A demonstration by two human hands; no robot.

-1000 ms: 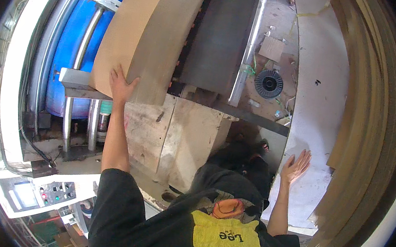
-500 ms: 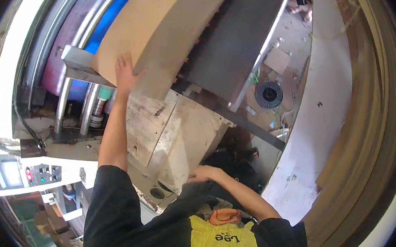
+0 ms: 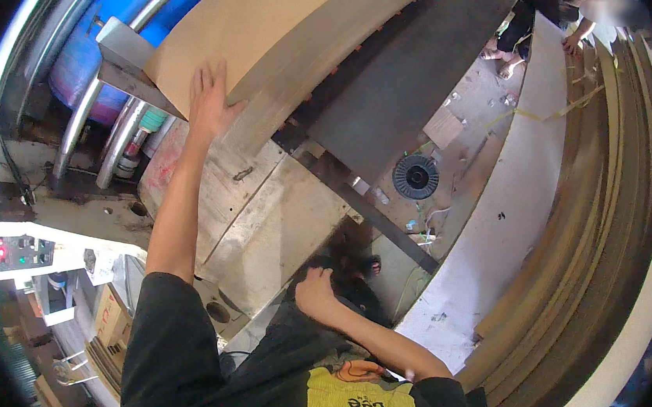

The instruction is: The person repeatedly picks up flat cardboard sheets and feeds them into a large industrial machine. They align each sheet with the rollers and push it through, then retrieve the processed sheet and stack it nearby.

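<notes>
My left hand (image 3: 210, 106) rests open on the near end of a tall stack of brown cardboard sheets (image 3: 256, 32), its fingers spread over the top sheet and its thumb at the stack's side edge. The stack lies in a machine, against a metal bracket (image 3: 131, 63) on its left. My right hand (image 3: 317, 293) hangs low in front of my body with the fingers curled in, and nothing shows in it. It is nearest to my dark clothing, apart from the cardboard.
Blue rollers (image 3: 173, 0) and metal bars lie left. A dark belt (image 3: 408, 86) runs beyond the pale machine housing (image 3: 278, 214). Right stands a large cardboard pile (image 3: 580, 251), with a co-worker's hand (image 3: 573, 45) at its far end. A black spool (image 3: 415, 177) is on the floor. A control panel (image 3: 15, 252) is lower left.
The view has shifted, bringing more of the right pile and a co-worker's hand into sight. My left hand stays on the stack; my right fingers look more curled.
</notes>
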